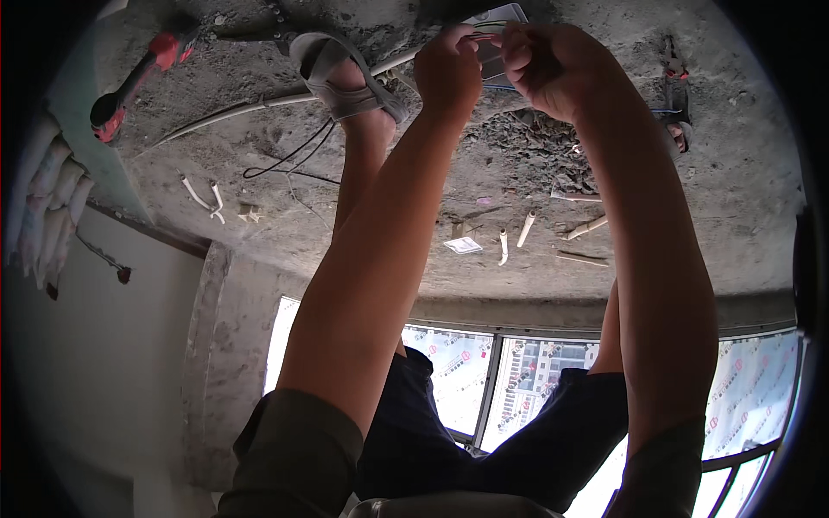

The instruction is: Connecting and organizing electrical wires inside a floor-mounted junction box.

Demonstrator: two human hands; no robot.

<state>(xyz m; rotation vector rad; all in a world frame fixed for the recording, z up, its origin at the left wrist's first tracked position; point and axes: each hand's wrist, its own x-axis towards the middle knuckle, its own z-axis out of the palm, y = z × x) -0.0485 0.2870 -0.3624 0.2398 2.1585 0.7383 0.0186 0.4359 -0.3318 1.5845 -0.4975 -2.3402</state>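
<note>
Left hand: fingers curled, pinching thin coloured wires that span the short gap between both hands, above the concrete floor. Just behind, a pale rectangular box, partly covered by the hands; wires cross its face, other contents hidden. Right hand: fingers closed on the wires' right end; farther right, a red-and-black hand tool on the floor.

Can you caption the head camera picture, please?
Left hand and right hand hold thin wires by a pale box, over the concrete floor.
</note>
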